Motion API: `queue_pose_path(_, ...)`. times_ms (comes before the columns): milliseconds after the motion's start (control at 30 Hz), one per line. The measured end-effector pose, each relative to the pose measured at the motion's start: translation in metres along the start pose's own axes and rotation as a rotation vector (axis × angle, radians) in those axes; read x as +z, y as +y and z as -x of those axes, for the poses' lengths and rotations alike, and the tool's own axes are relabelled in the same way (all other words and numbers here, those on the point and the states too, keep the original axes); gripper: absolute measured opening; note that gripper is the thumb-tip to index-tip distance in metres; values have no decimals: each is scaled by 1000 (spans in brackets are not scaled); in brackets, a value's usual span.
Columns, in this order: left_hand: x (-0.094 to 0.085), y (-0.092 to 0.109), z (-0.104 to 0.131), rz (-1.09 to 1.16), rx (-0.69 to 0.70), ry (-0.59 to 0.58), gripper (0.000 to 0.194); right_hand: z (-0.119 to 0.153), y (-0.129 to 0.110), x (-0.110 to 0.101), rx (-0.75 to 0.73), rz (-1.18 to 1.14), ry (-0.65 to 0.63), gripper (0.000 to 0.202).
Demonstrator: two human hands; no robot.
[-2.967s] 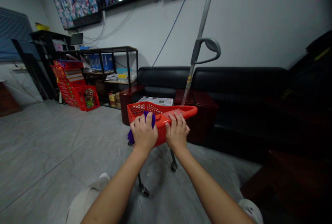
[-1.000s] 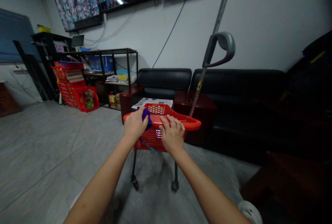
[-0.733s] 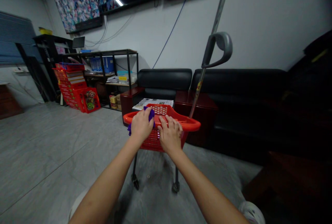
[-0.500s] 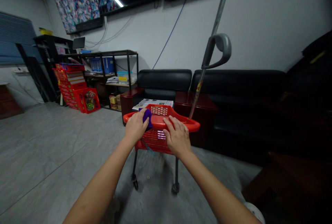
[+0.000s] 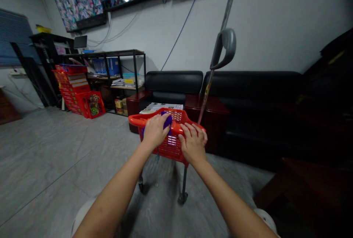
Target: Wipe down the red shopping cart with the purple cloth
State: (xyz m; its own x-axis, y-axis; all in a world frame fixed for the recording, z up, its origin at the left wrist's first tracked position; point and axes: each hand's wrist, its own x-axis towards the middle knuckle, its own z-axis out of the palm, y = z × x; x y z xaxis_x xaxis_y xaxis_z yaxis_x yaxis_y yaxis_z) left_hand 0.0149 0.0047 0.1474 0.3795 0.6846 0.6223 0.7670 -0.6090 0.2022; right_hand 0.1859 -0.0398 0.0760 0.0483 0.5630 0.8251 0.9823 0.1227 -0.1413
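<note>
A small red plastic shopping cart [image 5: 171,151] stands before me on grey legs with castors. A metal pole [image 5: 209,83] with a grey loop grip [image 5: 225,49] rises from its right side. My left hand [image 5: 156,129] is closed round a purple cloth [image 5: 167,121], pressing it on the middle of the red handle rim [image 5: 138,120]. Part of the cloth also shows left of that hand. Toward the right end of the same rim lies my right hand [image 5: 193,140], its fingers curled over the top edge and holding it.
Behind the cart is a black sofa [image 5: 173,82] with dark red wooden armrests [image 5: 211,111] and newspapers [image 5: 160,107]. Stacked red boxes [image 5: 73,91] stand beside a metal shelf [image 5: 129,52] at left. Dark wooden furniture [image 5: 300,190] sits at lower right.
My left hand has slid right along the rim with the purple cloth. My right hand has shifted toward the rim's right end. The cart has turned slightly and its pole now stands further left.
</note>
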Motion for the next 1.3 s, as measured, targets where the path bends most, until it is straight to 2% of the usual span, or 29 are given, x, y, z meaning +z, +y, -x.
queue_pose_path(67,-4,-14,-4,37,-9,-25,44,0,-1,-1,-4,-12,-7,40)
queue_pose_path(200,-10,-38,-11,-3,-187,14,43,0,-10,0,16,-43,-17,40)
queue_pose_path(300,-6,-29,-12,-63,-214,32,43,0,-18,3,36,-43,-14,41)
queue_pose_path(433,1,-2,-9,-37,-56,14,42,1,-22,4,35,-37,-3,42)
queue_pose_path(533,0,-2,-11,24,23,-36,42,1,-20,2,24,-28,-10,42)
queue_pose_path(667,-4,-20,-18,5,-121,-29,42,1,-21,-1,8,-30,-57,44)
queue_pose_path(767,-2,-19,-21,-66,-221,17,40,1,-26,0,19,-33,-65,46)
queue_pose_path(900,4,-1,-16,-77,-122,11,42,2,-30,-1,29,-19,-77,47)
queue_pose_path(1000,4,-4,-10,14,-26,-8,42,3,-22,-7,-35,-41,-89,47)
queue_pose_path(1100,2,-24,-8,95,16,-21,43,5,-2,-10,-23,-84,-26,47)
queue_pose_path(1200,1,-40,-9,94,-37,19,44,6,15,-4,68,-162,26,43)
queue_pose_path(1300,6,-33,-9,49,-143,85,42,6,18,6,72,-272,27,41)
